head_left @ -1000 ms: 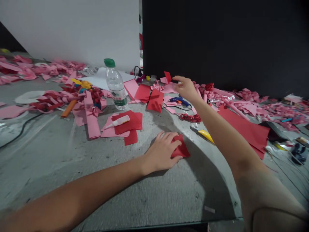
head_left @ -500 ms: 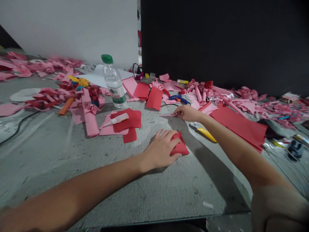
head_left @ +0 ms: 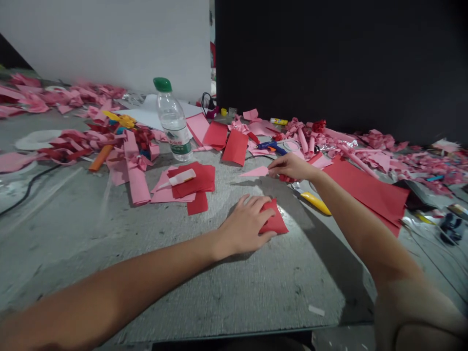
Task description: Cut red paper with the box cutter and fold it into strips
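head view: right of the bottle [head_left: 175,131], pink paper [head_left: 256,171] is pinched by the right hand [head_left: 291,167]; nearer than it, red paper [head_left: 277,220] is pinned by the spread left hand [head_left: 248,224] — steadying, seemingly, with careful placing called for.

Left hand [head_left: 248,224] is covering part of a red paper [head_left: 276,222] | right hand [head_left: 292,167] is hiding the gripped end of a pink slip [head_left: 256,171] | lower corners are cutting off both arms [head_left: 127,287] | bottle label [head_left: 178,140] is looking too small to read
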Motion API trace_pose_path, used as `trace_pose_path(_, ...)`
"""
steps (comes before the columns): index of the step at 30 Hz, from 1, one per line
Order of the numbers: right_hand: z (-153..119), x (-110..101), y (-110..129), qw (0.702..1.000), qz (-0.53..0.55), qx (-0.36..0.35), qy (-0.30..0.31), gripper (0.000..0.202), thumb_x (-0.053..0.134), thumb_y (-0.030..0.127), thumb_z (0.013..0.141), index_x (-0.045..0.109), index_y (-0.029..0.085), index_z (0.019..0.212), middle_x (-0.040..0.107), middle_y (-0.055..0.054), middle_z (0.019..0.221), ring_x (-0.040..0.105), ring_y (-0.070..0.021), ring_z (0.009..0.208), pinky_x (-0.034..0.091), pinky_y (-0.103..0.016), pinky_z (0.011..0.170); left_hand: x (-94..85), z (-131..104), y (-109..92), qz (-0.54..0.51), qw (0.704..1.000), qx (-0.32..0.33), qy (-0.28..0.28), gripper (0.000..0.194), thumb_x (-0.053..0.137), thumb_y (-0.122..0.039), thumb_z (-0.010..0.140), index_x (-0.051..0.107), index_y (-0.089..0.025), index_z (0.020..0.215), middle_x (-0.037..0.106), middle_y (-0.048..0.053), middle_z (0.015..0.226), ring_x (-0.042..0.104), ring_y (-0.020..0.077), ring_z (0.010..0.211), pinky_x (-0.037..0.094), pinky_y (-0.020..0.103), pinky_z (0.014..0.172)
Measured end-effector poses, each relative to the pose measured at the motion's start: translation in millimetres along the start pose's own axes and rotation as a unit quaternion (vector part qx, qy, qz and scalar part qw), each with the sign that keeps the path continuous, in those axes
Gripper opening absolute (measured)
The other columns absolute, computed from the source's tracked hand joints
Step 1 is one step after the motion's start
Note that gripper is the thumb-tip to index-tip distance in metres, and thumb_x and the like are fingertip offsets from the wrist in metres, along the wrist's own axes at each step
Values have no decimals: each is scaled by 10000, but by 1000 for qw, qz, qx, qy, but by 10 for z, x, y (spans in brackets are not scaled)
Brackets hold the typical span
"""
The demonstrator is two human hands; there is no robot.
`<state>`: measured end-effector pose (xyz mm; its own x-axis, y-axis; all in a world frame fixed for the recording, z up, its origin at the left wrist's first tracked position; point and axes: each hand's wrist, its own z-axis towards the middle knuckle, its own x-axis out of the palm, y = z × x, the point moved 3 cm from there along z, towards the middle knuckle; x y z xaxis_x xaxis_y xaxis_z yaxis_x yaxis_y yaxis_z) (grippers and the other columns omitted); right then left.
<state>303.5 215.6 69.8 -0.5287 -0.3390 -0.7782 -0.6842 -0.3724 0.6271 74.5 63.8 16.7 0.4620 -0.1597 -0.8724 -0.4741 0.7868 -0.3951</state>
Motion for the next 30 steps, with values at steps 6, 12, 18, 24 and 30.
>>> trace_pose_path(6,-38,163,10,999,45,8,1,445,774,529,895,866,179,1155,838,-72,888,671,-182,632,571,-341,630,2,-11,-1,4,1000,-3,-7,469,734,-526,1003,721,-190,1329,560,163,1623,557,385,1446,383,653,1279)
trace_pose_path(12,-38,289,-45,996,83,-5,-17,557,796,509,869,801,188,1324,854,-83,991,729,-205,768,598,-350,728,10,-1,1,10,1000,0,-6,463,729,-537,1005,724,-198,1319,565,160,1611,557,382,1436,391,646,1273)
trace_pose_path(18,-15,361,-78,995,90,-31,-44,451,774,434,873,754,200,1259,848,-73,962,785,-254,912,614,-389,864,18,-2,3,3,1000,1,-7,468,728,-533,1006,721,-185,1319,567,169,1607,560,383,1429,390,648,1266)
trace_pose_path(24,-48,371,21,993,38,-47,-99,231,728,388,872,785,206,1003,817,-78,1019,729,-264,934,568,-407,896,6,-2,2,3,1000,-1,-10,441,732,-522,997,720,-207,1305,567,150,1598,569,381,1415,386,652,1265)
trace_pose_path(30,-95,458,72,986,25,-52,-155,253,759,428,863,746,209,989,794,-77,1017,717,-257,938,568,-396,901,11,-3,5,5,1000,-2,-6,460,730,-520,999,709,-210,1337,561,149,1609,561,381,1429,374,656,1277)
